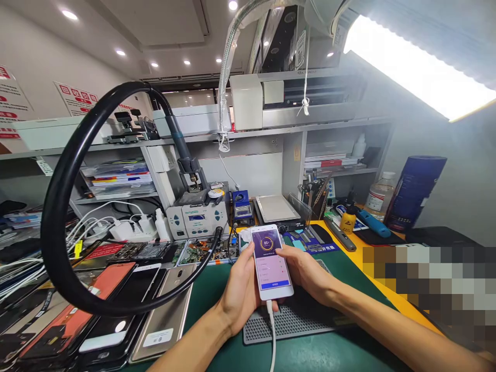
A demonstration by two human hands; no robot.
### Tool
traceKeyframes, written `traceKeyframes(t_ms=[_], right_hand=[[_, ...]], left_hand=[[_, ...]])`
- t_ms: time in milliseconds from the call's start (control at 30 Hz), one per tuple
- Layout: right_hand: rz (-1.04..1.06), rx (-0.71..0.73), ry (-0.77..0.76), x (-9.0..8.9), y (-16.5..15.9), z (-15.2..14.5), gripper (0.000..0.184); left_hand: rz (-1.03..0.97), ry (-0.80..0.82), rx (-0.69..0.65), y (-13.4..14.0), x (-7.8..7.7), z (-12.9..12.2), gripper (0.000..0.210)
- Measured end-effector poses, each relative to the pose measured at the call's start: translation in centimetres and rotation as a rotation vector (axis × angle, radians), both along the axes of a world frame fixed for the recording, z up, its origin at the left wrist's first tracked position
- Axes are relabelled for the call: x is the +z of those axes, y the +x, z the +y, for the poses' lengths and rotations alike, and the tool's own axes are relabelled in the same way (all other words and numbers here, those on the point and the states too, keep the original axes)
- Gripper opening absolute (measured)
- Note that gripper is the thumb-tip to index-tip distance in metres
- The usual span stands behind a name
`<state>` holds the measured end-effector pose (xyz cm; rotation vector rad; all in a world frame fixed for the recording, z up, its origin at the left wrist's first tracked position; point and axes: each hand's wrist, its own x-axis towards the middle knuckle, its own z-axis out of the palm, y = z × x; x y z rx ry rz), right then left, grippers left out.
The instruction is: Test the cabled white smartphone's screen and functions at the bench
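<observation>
A white smartphone [273, 263] is held upright over the bench, its lit screen showing a yellow ring with 85 and a blue bar at the bottom. My left hand [242, 289] is closed around its left side and back. Along the right edge, my right hand [304, 268] grips the phone too, its thumb by the screen; most of its other fingers are hidden. From the phone's lower end a white charging cable [273, 336] runs down toward me. Beneath the hands lies a grey perforated mat [263, 328] on the green work mat [232, 351].
Several phones [166, 310] and phone parts lie at the left under a looping black hose [58, 248]. Behind stand a hot-air station [199, 219] and a parts tray [189, 253]. Bottles [382, 194] and tools line the right. A bright lamp [418, 67] hangs above.
</observation>
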<state>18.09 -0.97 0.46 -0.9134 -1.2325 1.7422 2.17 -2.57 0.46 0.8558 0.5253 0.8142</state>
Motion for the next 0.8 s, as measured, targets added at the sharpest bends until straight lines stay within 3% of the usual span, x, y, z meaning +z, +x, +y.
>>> traceKeyframes(t_ms=[800], right_hand=[[-0.01,-0.002,-0.011,0.38,-0.05,-0.2,0.032]], left_hand=[[0.023,-0.014,0.017,-0.06,-0.1,0.01,0.07]])
